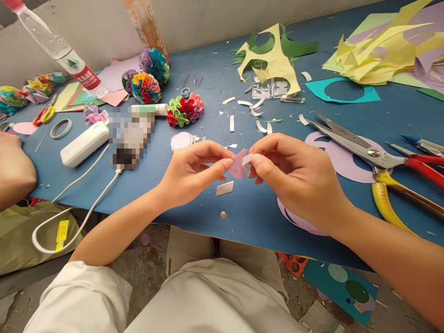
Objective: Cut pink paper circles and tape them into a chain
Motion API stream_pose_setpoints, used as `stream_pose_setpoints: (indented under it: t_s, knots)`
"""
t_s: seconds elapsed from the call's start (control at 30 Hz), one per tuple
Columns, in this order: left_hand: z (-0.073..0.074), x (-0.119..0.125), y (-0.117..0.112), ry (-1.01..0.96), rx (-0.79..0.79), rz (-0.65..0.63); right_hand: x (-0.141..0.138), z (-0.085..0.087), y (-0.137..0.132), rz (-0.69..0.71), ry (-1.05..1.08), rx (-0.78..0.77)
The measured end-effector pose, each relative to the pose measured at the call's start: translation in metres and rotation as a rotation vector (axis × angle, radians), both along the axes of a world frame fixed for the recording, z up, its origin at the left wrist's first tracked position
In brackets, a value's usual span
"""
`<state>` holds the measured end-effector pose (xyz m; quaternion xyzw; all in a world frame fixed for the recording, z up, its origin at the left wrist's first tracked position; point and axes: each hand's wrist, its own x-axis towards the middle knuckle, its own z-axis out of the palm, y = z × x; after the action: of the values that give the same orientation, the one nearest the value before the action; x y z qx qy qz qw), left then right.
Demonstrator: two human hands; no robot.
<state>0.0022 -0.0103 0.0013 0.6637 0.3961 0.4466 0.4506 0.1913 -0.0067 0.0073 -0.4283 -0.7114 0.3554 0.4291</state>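
My left hand [187,175] pinches a small purple paper piece [237,168] with a curved edge between thumb and fingertips. In my right hand [294,178], thumb and index finger grip a small white strip [246,159], which touches the purple paper's right side. Below them on the blue table lies a slanted pale strip [225,188], and nearer the edge a small round disc [223,214]. Just beyond my left hand sits a stack of purple paper circles [182,140]. Purple cut-out paper [298,222] is partly hidden under my right hand.
Large scissors [360,143] lie at right on cut purple paper. White scraps [232,123] are scattered ahead. A ruffled paper flower ball [185,111], a white power bank [85,144] with cable and a water bottle [74,69] stand left. Another person's arm [15,171] is at far left.
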Motion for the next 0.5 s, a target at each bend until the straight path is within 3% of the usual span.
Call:
stream_pose_setpoints:
  t_s: [0.27,0.5]
  knots:
    - [0.002,-0.006,0.011,-0.124,-0.01,0.188,0.009,-0.005,0.014,-0.142,0.024,-0.023]
    - [0.007,-0.005,0.014,-0.194,-0.198,0.143,0.016,-0.008,0.027,-0.213,-0.07,-0.01]
